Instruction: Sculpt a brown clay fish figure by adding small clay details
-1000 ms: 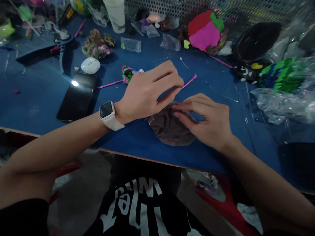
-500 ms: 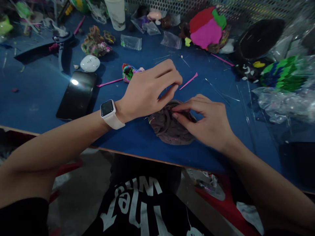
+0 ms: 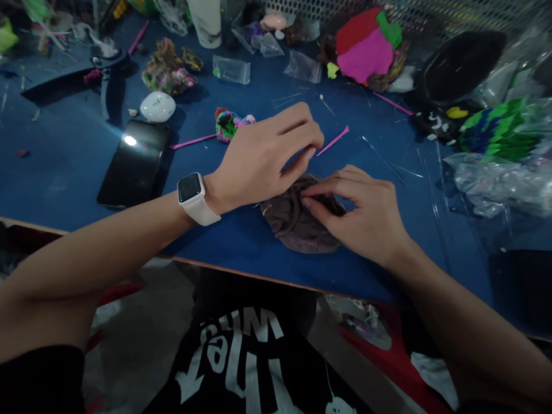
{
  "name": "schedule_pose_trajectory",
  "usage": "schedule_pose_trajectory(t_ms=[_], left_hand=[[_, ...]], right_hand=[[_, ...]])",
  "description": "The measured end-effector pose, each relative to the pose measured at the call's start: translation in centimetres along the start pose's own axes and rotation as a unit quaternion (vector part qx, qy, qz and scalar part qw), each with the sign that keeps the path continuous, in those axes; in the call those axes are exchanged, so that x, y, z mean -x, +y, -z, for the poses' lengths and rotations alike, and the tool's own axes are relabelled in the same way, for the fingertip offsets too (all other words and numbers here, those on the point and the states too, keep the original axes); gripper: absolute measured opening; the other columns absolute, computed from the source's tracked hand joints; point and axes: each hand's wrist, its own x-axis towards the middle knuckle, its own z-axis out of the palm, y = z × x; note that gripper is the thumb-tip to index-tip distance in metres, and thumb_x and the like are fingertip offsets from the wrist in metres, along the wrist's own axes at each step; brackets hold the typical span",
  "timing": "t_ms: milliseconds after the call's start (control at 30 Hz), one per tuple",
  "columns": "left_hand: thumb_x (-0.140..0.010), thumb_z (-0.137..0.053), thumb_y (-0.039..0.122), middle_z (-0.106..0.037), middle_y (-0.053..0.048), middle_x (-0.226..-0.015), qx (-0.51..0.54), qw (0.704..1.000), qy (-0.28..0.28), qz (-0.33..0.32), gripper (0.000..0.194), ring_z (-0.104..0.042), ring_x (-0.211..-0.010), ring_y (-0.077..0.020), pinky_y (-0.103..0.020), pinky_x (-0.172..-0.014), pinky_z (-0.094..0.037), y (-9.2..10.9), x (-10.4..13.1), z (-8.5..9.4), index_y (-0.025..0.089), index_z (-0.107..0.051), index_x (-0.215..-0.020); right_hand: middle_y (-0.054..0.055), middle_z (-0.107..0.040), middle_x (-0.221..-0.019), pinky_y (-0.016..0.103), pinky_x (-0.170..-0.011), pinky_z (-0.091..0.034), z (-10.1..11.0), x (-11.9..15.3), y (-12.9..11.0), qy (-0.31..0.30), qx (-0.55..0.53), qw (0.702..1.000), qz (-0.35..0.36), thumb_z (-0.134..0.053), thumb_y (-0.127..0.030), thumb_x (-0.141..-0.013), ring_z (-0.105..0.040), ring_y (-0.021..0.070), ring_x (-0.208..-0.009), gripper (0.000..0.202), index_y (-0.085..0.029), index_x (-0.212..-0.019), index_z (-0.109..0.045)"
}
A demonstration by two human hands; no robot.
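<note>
A lump of dark brown modelling clay (image 3: 308, 233) with a creased, coiled surface lies on the blue table close to its front edge. My right hand (image 3: 366, 213) reaches in from the right, thumb and forefinger pinched on a strip of the clay at the top of the lump. Above and left of it hangs my left hand (image 3: 265, 158), a watch on its wrist. Its thumb and forefinger come together in a pinch; anything between them is too small or hidden to make out. Behind the left hand sits a small multicoloured clay piece (image 3: 227, 125), partly covered.
Left of me lie a black phone (image 3: 131, 172), a white earbud case (image 3: 157, 107) and dark-handled shears (image 3: 106, 75). Pink plastic sticks (image 3: 333, 141) and thin clear strands (image 3: 383, 161) are scattered about. Clay models (image 3: 366, 49) and plastic bags (image 3: 509, 184) crowd the back and right.
The view has shifted very slightly. Both hands keep nearly the same pose, the right fingers still pinching the clay, and the lump stays in place.
</note>
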Motion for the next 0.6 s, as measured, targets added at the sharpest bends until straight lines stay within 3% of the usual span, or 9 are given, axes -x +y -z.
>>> schedule_pose_trajectory(t_ms=[167, 267, 600], left_hand=[[-0.124, -0.041, 0.034, -0.075, -0.009, -0.116, 0.012, 0.999, -0.026, 0.035, 0.032, -0.074, -0.091, -0.0209, -0.035, -0.073, -0.052, 0.12, 0.02, 0.13, 0.027, -0.072, -0.126], [-0.123, -0.043, 0.033, -0.077, -0.009, -0.116, 0.01, 0.999, -0.025, 0.03, 0.031, -0.074, -0.089, -0.0211, -0.035, -0.068, -0.048, 0.15, -0.01, 0.14, 0.027, -0.072, -0.124], [-0.122, -0.044, 0.03, -0.08, -0.01, -0.117, -0.008, 1.0, -0.01, 0.008, 0.028, -0.076, -0.089, -0.0225, -0.035, -0.064, -0.045, 0.24, -0.17, 0.13, 0.025, -0.072, -0.122]], right_hand=[[0.004, -0.088, -0.105, 0.048, -0.084, -0.066, 0.84, 0.18, -0.27, -0.032, 0.025, 0.999, 0.014, -0.078, -0.021, -0.093, -0.082, 0.031, -0.094, 0.021, -0.032, -0.108, -0.087], [0.005, -0.088, -0.109, 0.047, -0.084, -0.066, 1.06, 0.25, -0.21, -0.042, 0.042, 0.998, 0.023, -0.077, -0.02, -0.092, -0.083, 0.0314, -0.098, 0.026, -0.032, -0.112, -0.087], [0.002, -0.084, -0.095, 0.043, -0.076, -0.062, 1.04, 0.12, -0.27, -0.026, 0.042, 0.998, 0.028, -0.075, -0.016, -0.093, -0.08, 0.0275, -0.084, 0.02, -0.032, -0.102, -0.084]])
